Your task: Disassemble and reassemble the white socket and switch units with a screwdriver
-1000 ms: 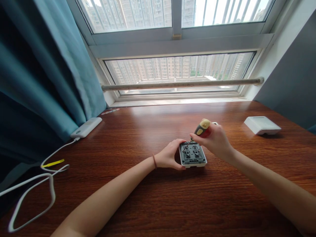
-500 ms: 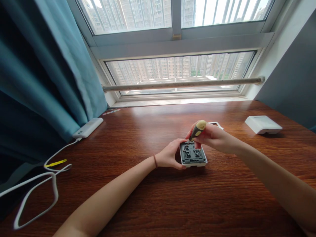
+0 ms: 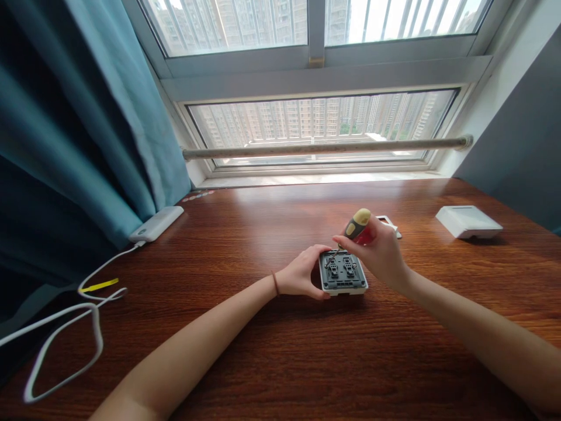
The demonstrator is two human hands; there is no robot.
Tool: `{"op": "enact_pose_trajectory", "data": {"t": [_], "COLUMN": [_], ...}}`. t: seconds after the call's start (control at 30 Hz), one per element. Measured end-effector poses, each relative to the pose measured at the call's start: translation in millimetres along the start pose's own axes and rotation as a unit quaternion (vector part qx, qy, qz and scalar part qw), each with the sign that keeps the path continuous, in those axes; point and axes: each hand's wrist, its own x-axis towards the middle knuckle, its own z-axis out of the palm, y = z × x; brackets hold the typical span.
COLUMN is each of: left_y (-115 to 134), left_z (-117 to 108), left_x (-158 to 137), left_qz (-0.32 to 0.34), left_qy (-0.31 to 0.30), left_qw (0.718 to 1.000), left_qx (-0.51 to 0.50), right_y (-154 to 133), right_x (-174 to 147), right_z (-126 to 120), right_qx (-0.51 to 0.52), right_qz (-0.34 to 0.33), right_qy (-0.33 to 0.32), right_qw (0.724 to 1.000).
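A wall switch with its dark grey inner plate showing lies face up in a white box on the table. My left hand grips its left side, fingers at the far edge and thumb at the near corner. In my right hand is a screwdriver with a yellow and grey handle, held tilted to the right. Its thin shaft slants down to the left side of the plate, and the tip is near a screw hole there; whether it sits in a screw I cannot tell.
Behind my right hand lies a white frame, partly hidden. A white box-shaped piece rests at the right. To the left are a white power bank with a cable, a yellow strip and a blue curtain.
My right hand has turned and shifted slightly right, its fingers now higher on the screwdriver handle and off the plate. The handle leans further right. My left hand and the switch stay put.
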Motion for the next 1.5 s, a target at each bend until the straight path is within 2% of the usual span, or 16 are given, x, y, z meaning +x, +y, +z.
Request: {"op": "enact_pose_trajectory", "data": {"t": [0.07, 0.17, 0.27, 0.33, 0.4, 0.5, 0.57, 0.6, 0.67, 0.8, 0.97, 1.03, 1.13, 1.23, 1.33, 1.5], "left_y": [-0.1, 0.8, 2.7, 3.5, 3.3, 1.2, -0.5, -1.1, -1.8, -0.4, 3.2, 4.1, 5.0, 5.5, 5.3, 3.9], "left_z": [0.3, -0.1, -1.4, -2.1, -2.2, -1.3, -0.5, -0.1, 0.3, -0.3, -2.2, -2.5, -2.5, -2.7, -2.5, -1.4], "left_x": [0.2, 0.2, 0.1, -0.1, -0.3, -0.3, -0.1, 0.0, 0.2, 0.4, 0.5, 0.4, 0.1, -0.2, -0.5, -0.9], "left_qz": [0.002, 0.006, 0.000, -0.005, -0.004, 0.006, 0.011, 0.013, 0.018, 0.023, 0.005, 0.003, 0.000, -0.008, -0.005, -0.007], "left_qy": [0.002, 0.003, -0.001, -0.002, -0.002, 0.002, 0.001, 0.001, 0.000, 0.006, -0.008, -0.006, -0.004, -0.008, -0.006, -0.001], "left_qw": [1.000, 1.000, 1.000, 1.000, 1.000, 1.000, 1.000, 1.000, 1.000, 1.000, 1.000, 1.000, 1.000, 1.000, 1.000, 1.000], "left_qx": [-0.005, 0.001, 0.017, 0.022, 0.020, 0.016, 0.014, 0.013, 0.010, 0.009, 0.020, 0.020, 0.019, 0.021, 0.016, 0.008], "right_y": [-1.1, -2.0, -2.2, -2.3, -1.9, 0.0, 1.6, 2.1, 2.1, -1.6, -2.2, 1.9, 10.4, 15.2, 12.3, 5.1], "right_x": [-1.0, 4.5, 14.6, 19.1, 19.4, 13.3, 7.9, 5.7, 3.7, 9.8, 21.5, 22.0, 18.4, 14.0, 13.3, 22.0], "right_z": [1.0, -4.5, -16.4, -23.0, -24.8, -17.5, -9.7, -6.3, -2.3, -8.1, -24.8, -26.0, -19.2, -9.0, -5.0, -17.4], "right_qx": [0.107, 0.231, 0.274, 0.275, 0.231, 0.085, 0.022, 0.024, 0.085, 0.222, 0.284, 0.251, 0.117, 0.057, 0.135, 0.249], "right_qz": [0.039, 0.089, 0.111, 0.125, 0.115, 0.049, 0.021, 0.022, 0.052, 0.108, 0.143, 0.142, 0.120, 0.098, 0.100, 0.129], "right_qy": [-0.057, -0.145, -0.237, -0.275, -0.260, -0.139, -0.062, -0.049, -0.078, -0.166, -0.276, -0.262, -0.145, -0.046, -0.075, -0.220], "right_qw": [0.992, 0.958, 0.926, 0.913, 0.930, 0.985, 0.998, 0.998, 0.992, 0.955, 0.907, 0.921, 0.975, 0.992, 0.983, 0.934]}}
